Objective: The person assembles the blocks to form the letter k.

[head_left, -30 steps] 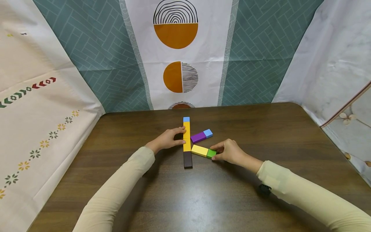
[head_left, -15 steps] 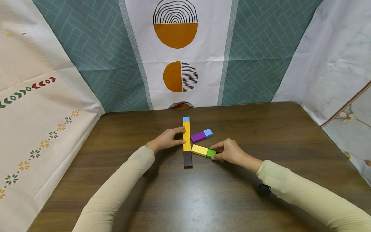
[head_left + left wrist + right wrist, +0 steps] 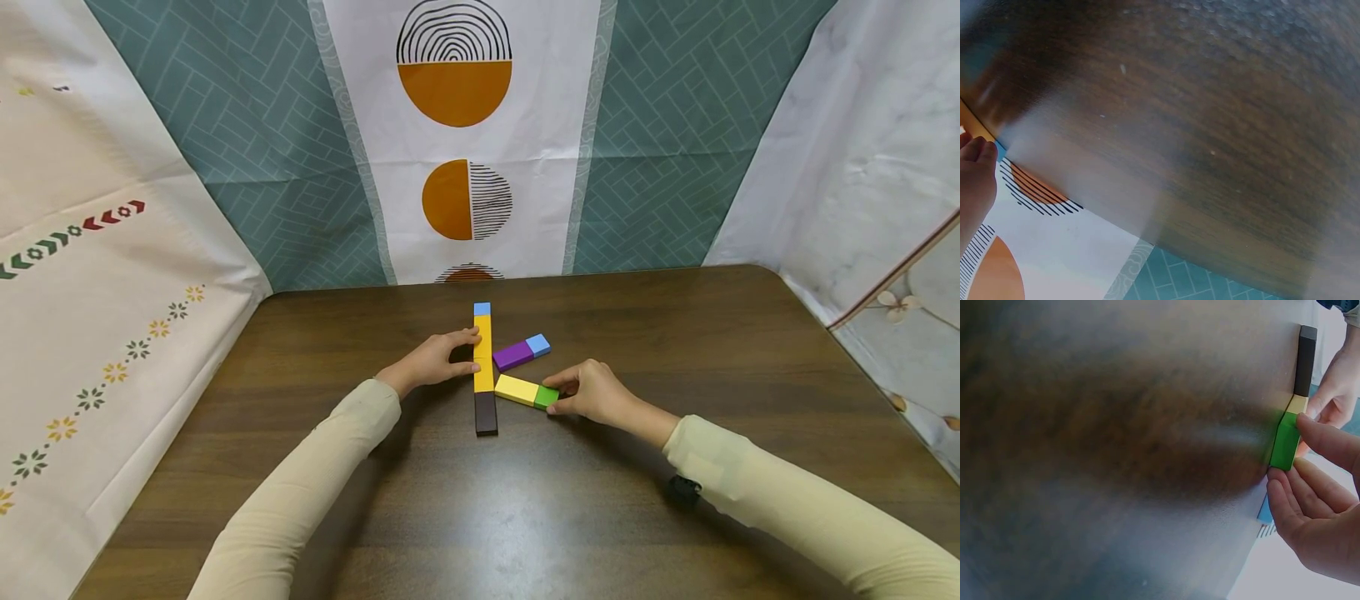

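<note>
A straight line of blocks runs away from me on the table: a black block (image 3: pixel 486 414) nearest, two orange-yellow blocks (image 3: pixel 483 375), and a small light-blue block (image 3: pixel 482 308) at the far end. The fingertips and thumb of my left hand (image 3: pixel 431 358) rest on the left edge of the orange-yellow blocks. My right hand (image 3: pixel 596 393) pinches a green block (image 3: pixel 1285 442) between thumb and fingers. That block sits end to end with a pale yellow block (image 3: pixel 517 388), which slants up to the line's right side. Above it, a purple block (image 3: pixel 513 356) with a light-blue block (image 3: pixel 538 344) also slants toward the line.
The dark wooden table (image 3: pixel 420 517) stretches around the blocks. A patterned cloth (image 3: pixel 300 167) hangs behind its far edge, with a cream cloth (image 3: pixel 112 317) on the left and a marbled white cloth (image 3: pixel 862 167) on the right. A small black item (image 3: pixel 685 489) shows under the right sleeve.
</note>
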`<state>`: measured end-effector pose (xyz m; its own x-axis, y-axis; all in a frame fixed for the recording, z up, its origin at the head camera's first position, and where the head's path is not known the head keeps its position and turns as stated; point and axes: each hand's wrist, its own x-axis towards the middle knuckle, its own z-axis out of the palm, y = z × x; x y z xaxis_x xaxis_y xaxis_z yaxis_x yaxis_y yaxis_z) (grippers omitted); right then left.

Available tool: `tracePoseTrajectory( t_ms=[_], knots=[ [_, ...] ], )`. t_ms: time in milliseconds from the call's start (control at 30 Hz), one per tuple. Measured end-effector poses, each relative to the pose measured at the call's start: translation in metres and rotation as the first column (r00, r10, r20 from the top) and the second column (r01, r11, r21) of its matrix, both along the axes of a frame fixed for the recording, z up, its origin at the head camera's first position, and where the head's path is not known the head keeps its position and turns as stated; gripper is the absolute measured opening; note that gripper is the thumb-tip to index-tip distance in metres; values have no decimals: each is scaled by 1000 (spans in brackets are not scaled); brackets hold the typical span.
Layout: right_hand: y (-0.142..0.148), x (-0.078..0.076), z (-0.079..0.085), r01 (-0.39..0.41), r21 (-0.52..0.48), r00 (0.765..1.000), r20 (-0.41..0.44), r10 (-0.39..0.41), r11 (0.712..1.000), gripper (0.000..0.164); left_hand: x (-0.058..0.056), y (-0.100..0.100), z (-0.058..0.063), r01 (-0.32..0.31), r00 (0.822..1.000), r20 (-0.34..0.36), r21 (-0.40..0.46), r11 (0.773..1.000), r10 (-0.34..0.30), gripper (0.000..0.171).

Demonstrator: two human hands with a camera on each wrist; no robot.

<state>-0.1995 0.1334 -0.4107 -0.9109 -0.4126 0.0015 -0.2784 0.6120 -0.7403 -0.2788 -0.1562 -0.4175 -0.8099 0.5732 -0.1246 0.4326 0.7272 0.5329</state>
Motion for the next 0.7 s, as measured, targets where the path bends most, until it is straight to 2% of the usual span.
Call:
tracePoseTrajectory(
  t_ms=[700],
  knots=[
    [5,-2,3,-17,-36,1000,10,17,999,41,2,0,2,6,1000,-2,2,1000,-6,64]
  ],
)
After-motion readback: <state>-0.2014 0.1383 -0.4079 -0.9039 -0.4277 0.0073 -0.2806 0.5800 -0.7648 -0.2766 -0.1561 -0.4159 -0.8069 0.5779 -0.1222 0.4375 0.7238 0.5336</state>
